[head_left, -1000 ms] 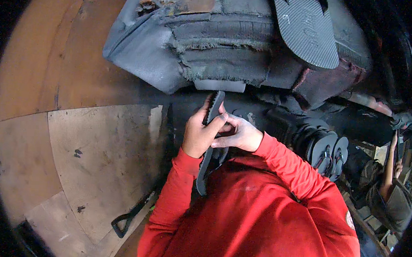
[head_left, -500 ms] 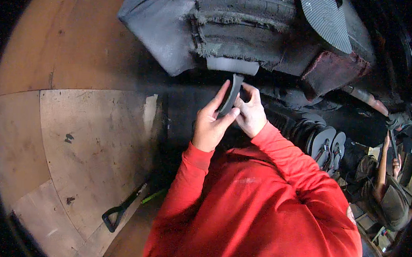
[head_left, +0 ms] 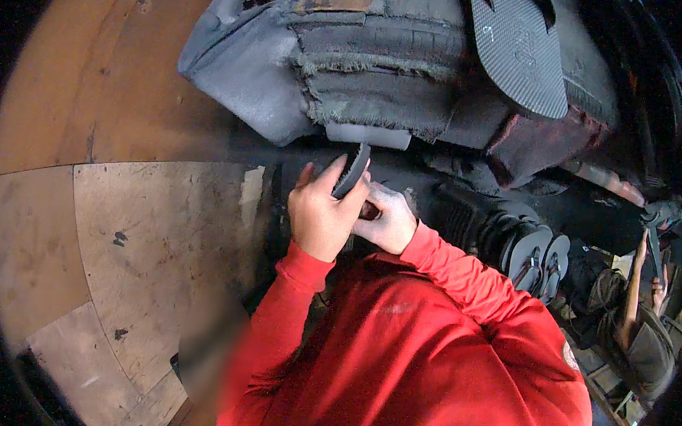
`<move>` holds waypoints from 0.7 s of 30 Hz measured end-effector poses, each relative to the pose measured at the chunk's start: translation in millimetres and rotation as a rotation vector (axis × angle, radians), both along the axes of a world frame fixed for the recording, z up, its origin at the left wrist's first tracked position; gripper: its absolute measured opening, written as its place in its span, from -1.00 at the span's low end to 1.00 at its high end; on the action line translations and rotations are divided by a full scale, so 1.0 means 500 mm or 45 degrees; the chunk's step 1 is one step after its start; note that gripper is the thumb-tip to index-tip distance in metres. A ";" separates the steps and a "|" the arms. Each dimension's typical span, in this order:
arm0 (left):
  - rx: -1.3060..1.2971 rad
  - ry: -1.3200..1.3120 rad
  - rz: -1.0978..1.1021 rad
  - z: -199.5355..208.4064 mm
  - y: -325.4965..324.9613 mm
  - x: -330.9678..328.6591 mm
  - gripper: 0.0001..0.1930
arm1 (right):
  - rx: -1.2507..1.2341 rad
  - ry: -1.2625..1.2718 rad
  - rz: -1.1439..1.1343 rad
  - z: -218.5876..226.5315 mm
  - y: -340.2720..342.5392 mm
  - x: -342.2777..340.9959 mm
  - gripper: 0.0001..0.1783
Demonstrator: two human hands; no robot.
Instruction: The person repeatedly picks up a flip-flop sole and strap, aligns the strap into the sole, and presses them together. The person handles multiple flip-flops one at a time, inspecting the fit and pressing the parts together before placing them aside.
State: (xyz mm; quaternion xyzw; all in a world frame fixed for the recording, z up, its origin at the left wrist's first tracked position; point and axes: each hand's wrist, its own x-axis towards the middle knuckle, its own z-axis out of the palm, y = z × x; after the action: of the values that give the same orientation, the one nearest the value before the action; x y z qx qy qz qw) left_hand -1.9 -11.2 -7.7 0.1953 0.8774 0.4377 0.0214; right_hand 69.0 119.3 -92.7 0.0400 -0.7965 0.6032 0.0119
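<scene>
My left hand [head_left: 318, 216] grips a dark grey flip-flop [head_left: 352, 171], seen nearly edge-on and tilted, with its ridged edge showing. Close against it, my right hand [head_left: 389, 219] is closed, its fingers curled and their tips hidden behind the left hand. What those fingers pinch cannot be made out. Both hands are in front of a padded bench edge, just below a pale grey strip [head_left: 368, 136]. On the bench at the right lies a grey flip-flop sole [head_left: 519, 56] with a fine woven pattern.
Worn dark cloth [head_left: 379, 80] covers the bench, with a reddish cloth patch [head_left: 545, 143] on its right. Several grey flip-flops [head_left: 530, 254] stand in a row to my right. Wooden boards [head_left: 162, 242] lie at the left. Another person's arm [head_left: 635, 282] shows at far right.
Both hands have moved left and slightly down in the picture with the flip-flop. My left hand has turned so its back shows. The view has shifted a little too.
</scene>
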 end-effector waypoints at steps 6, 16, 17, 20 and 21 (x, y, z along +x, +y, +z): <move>-0.168 -0.308 0.001 0.060 -0.012 -0.014 -0.71 | -0.743 -0.396 0.162 0.070 -0.013 -0.024 0.01; 0.012 -0.753 -0.041 0.072 -0.038 -0.028 -0.69 | -1.437 -1.276 0.233 0.175 0.048 -0.053 -0.21; 0.008 -0.792 -0.036 0.062 -0.035 -0.031 -0.69 | -1.463 -1.333 0.230 0.168 0.051 -0.058 -0.21; 0.041 -0.831 -0.048 0.010 -0.012 -0.046 -0.71 | -1.485 -1.394 0.193 0.130 0.074 -0.073 -0.24; 0.140 -0.876 -0.089 -0.017 0.001 -0.056 -0.72 | -1.497 -1.371 0.162 0.114 0.086 -0.080 -0.20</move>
State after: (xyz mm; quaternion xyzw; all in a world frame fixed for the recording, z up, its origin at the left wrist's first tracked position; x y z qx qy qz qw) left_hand -30.1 -11.0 -16.0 0.0672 0.7867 0.5234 0.3203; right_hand 29.1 162.3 -35.4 -0.2242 -0.2405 0.8602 -0.3898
